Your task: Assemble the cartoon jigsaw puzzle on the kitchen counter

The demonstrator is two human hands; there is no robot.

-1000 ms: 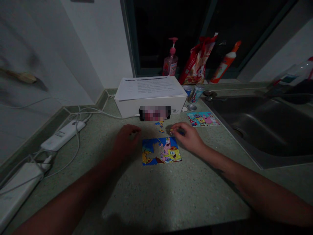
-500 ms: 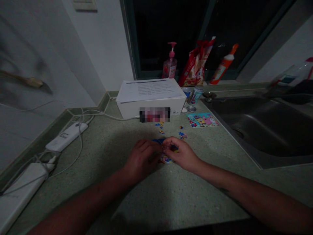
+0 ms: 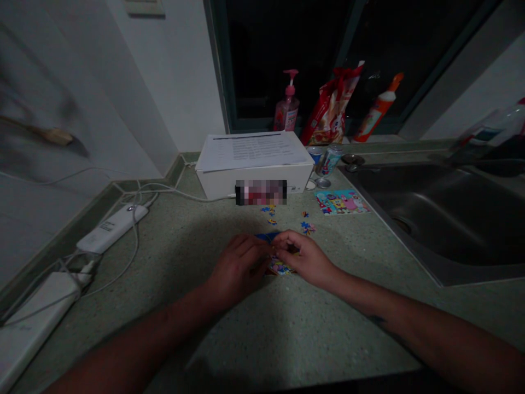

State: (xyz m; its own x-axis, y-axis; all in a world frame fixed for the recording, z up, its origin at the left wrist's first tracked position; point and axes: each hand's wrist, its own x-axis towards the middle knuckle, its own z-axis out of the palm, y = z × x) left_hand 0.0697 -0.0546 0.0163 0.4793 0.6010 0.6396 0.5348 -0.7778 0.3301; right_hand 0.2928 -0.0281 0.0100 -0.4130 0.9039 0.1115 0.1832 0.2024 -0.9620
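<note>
A small colourful jigsaw puzzle (image 3: 282, 266) with a blue upper edge lies on the counter, partly covered by both hands. From the left, my left hand (image 3: 240, 265) reaches over it with bent fingers drawn together at its middle. My right hand (image 3: 305, 254) is closed in a pinch, thumb and forefinger meeting close to the left fingertips. What sits between the fingertips is too small and dark to make out. Beyond the hands lie loose puzzle pieces (image 3: 307, 225), with a yellow piece (image 3: 272, 221) and a few blue ones (image 3: 266, 209) farther left.
A white box (image 3: 217, 183) topped with printed paper (image 3: 258, 150) stands behind, a phone (image 3: 261, 192) leaning on it. A cartoon picture card (image 3: 342, 202) lies near the sink (image 3: 410, 230). Cans (image 3: 330, 160) stand behind the card. Cables and a white power strip (image 3: 112, 227) run along the left.
The whole view has shifted very slightly. Both hands stay at the puzzle, with only small finger movement.
</note>
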